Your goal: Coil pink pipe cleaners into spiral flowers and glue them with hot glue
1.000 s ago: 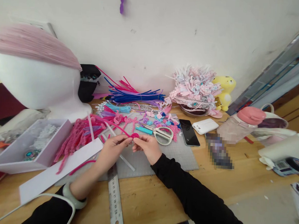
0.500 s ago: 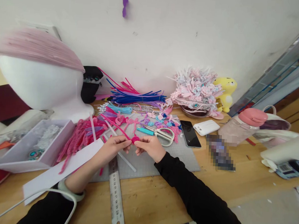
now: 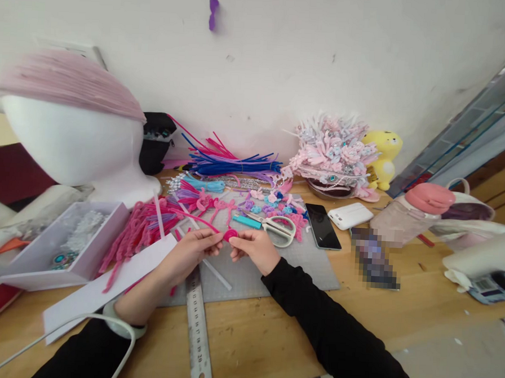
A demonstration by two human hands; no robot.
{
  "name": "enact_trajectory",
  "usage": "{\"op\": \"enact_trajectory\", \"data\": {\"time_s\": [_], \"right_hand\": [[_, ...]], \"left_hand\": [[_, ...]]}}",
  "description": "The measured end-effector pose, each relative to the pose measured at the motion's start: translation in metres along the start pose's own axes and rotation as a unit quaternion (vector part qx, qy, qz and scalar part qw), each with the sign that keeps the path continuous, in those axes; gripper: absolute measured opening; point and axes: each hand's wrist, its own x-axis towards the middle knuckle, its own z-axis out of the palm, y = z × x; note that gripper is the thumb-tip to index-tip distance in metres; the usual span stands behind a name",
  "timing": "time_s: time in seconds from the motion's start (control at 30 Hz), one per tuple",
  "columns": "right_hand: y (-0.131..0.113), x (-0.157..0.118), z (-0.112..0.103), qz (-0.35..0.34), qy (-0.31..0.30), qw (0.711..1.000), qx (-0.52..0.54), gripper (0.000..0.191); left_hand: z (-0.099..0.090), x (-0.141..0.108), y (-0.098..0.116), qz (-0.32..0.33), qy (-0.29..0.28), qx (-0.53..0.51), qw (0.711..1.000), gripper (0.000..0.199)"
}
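Fingertips of the left hand and the right hand are pinched on a small coiled magenta pipe cleaner, held just above the grey cutting mat at frame centre. Its straight tail is run toward the upper left. The steel ruler is partly hidden beneath the left hand.

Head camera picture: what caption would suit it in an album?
Both hands, left and right, pinch a pink coil above a ruler.
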Motion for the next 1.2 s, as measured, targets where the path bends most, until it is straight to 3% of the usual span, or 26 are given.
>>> {"op": "enact_trajectory", "data": {"time_s": [0.4, 0.73, 0.97, 1.2], "right_hand": [[-0.004, -0.003, -0.003, 0.018, -0.035, 0.997, -0.072, 0.018], [-0.006, -0.002, -0.014, 0.015, -0.076, 0.987, -0.138, 0.023], [-0.005, 0.000, -0.017, 0.011, -0.064, 0.979, -0.194, 0.029], [-0.004, 0.001, -0.012, -0.024, -0.055, 0.984, -0.168, 0.020]], "left_hand": [[0.003, -0.002, 0.005, 0.058, -0.007, 0.200, 0.978, 0.020], [0.004, -0.004, 0.007, 0.038, -0.045, 0.256, 0.965, 0.023], [0.015, -0.011, 0.004, 0.002, -0.121, 0.258, 0.959, 0.018], [0.015, -0.010, 0.001, 0.027, -0.091, 0.263, 0.960, 0.020]]}}
